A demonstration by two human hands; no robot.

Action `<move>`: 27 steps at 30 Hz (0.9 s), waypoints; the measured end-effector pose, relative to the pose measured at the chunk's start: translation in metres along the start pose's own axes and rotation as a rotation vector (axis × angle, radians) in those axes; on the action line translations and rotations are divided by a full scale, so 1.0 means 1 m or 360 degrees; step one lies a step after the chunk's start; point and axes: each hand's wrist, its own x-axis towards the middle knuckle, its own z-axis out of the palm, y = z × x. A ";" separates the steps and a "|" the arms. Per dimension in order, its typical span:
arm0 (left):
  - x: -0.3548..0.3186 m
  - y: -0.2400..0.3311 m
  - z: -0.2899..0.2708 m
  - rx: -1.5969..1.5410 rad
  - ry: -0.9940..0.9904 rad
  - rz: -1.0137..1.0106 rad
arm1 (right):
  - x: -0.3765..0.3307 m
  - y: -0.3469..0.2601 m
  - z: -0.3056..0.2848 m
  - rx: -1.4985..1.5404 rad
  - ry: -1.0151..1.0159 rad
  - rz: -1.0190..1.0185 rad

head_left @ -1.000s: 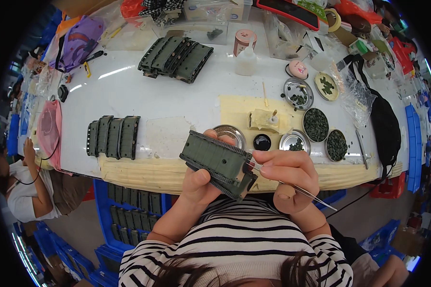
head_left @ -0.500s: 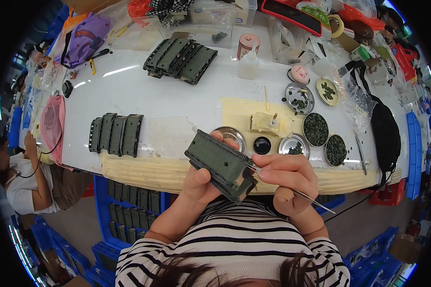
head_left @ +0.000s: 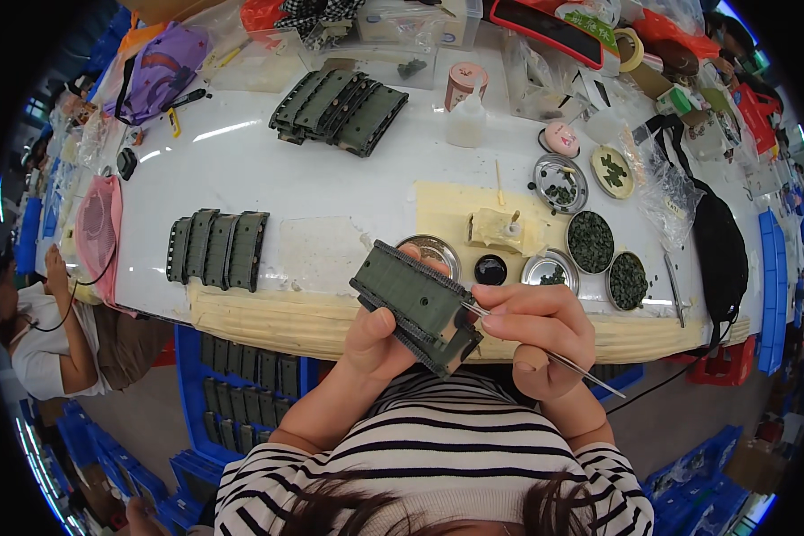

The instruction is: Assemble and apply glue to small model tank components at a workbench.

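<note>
My left hand (head_left: pixel 375 344) is closed around a dark green camouflage model tank hull (head_left: pixel 411 299) with tracks along its sides, held tilted over the table's front edge. Metal tweezers (head_left: pixel 572 363) are pinched in my right hand (head_left: pixel 545 335), their tips at the hull's right end. Whether the tips hold a small part is too fine to make out. Beyond my hands, a round metal dish (head_left: pixel 451 256) is partly hidden by the hull. Near it stand a small black pot (head_left: pixel 489 270) and a metal dish of small green parts (head_left: pixel 549 270).
Rows of similar hulls lie at left (head_left: pixel 216 250) and at the back (head_left: pixel 339 109). Tins of green parts (head_left: pixel 590 241) stand at right, beside loose tweezers (head_left: pixel 673 290). A white bottle (head_left: pixel 466 123) stands farther back. A blue crate (head_left: pixel 190 384) of hulls sits below the table, left.
The hull has shifted very slightly to the right in view, with the tweezers still at its right end. My grip on both looks the same.
</note>
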 end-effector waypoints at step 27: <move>-0.003 -0.009 -0.009 -0.0291 -0.0092 -0.0075 | 0.009 0.009 -0.012 0.0242 -0.0182 -0.0062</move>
